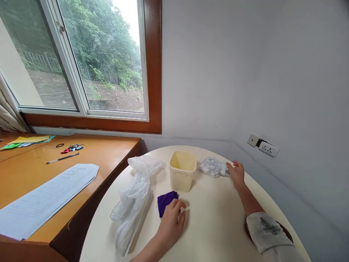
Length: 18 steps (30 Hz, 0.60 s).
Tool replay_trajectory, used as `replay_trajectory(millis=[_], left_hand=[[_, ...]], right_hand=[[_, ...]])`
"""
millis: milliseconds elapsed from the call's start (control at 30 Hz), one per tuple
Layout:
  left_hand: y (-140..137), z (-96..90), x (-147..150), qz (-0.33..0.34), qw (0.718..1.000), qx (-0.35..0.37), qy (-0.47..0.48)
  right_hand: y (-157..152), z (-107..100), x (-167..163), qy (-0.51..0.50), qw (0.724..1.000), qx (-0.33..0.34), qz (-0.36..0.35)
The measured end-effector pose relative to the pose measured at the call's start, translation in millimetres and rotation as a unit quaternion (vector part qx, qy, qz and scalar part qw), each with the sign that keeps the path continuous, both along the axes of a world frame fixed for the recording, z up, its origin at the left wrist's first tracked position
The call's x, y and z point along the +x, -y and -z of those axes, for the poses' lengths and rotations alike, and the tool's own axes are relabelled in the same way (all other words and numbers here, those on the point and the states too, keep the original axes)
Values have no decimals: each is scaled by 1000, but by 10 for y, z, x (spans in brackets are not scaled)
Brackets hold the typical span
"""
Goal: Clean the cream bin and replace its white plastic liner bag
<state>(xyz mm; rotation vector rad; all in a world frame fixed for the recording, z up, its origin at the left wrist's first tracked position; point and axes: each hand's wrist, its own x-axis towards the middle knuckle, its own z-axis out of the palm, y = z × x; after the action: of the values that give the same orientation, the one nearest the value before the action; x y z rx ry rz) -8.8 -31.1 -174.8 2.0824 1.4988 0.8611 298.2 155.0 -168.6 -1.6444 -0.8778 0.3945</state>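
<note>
My left hand (pixel 172 219) is beside a folded purple cloth (pixel 165 202), with its fingers curled over the cloth's right edge. A gap shows between its thumb and forefinger, and nothing is seen held there. Farther back on the right, my right hand (pixel 236 172) is at the end of a bunched clear plastic bag (pixel 212 167). The thumb tip meets the bag's gathered end, and the other fingers stand apart from it. Between the two hands, toward the back, stands an open cream plastic tub (pixel 182 179). A crumpled white plastic bag (pixel 135 198) lies left of the cloth.
All these lie on a round cream table (pixel 212 225). A wooden desk (pixel 109 153) adjoins it on the left, bearing papers (pixel 51 198), a pen (pixel 62 158) and keys (pixel 73 147). Behind are a wall with a power socket (pixel 268 148) and a window (pixel 103 58).
</note>
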Motion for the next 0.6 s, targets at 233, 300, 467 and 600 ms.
replay_trajectory(millis=[233, 300, 467, 600], left_hand=[[-115, -97, -151, -63, 998, 19, -11], [-167, -102, -247, -84, 996, 23, -17], [-251, -43, -446, -112, 988, 6, -103], [-245, -4, -486, -101, 981, -9, -167]], right_hand=[[264, -376, -304, 68, 989, 130, -3], [374, -442, -440, 83, 983, 160, -23], [722, -500, -797, 120, 965, 221, -68], [1107, -435, -1134, 196, 930, 272, -149]])
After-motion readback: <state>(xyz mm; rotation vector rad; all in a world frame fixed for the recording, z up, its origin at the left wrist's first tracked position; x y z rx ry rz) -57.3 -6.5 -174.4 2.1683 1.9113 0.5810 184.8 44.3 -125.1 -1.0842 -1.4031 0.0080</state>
